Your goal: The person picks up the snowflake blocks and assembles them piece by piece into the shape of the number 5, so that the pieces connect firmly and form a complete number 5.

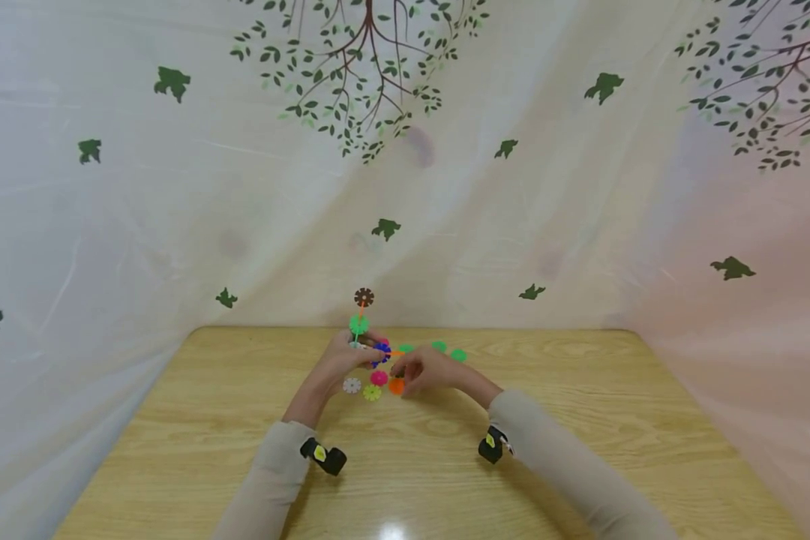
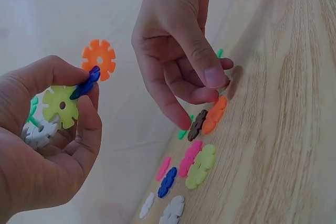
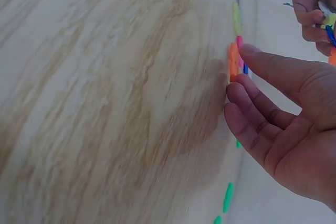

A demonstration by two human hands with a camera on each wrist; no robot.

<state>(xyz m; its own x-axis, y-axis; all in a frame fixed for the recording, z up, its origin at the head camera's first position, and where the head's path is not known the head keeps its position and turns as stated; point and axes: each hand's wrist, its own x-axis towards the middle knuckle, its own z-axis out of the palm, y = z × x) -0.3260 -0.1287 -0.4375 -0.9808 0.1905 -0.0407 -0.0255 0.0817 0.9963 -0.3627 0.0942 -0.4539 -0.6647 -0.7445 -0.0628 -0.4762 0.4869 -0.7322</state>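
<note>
My left hand (image 1: 334, 365) pinches a blue notched plastic disc (image 2: 88, 82), part of a chain of slotted discs. An orange disc (image 2: 108, 62) sticks out past the blue one, while a yellow-green disc (image 2: 51, 103) and white ones sit within the palm. Beyond the hand the chain rises to a green disc (image 1: 359, 325) and a brown disc (image 1: 364, 292) at its tip. Fingers loosely bent and holding nothing, my right hand (image 1: 435, 369) hovers low at the loose orange disc (image 2: 214, 115), with a loose brown disc (image 2: 197, 125) just beside it.
More loose discs lie on the wooden table (image 1: 405, 465): pink (image 2: 190, 158), yellow-green (image 2: 201, 167), blue (image 2: 167, 182) and white (image 2: 172, 212). Several green discs (image 1: 458, 355) lie behind the right hand. A printed curtain (image 1: 472, 247) hangs at the table's far edge.
</note>
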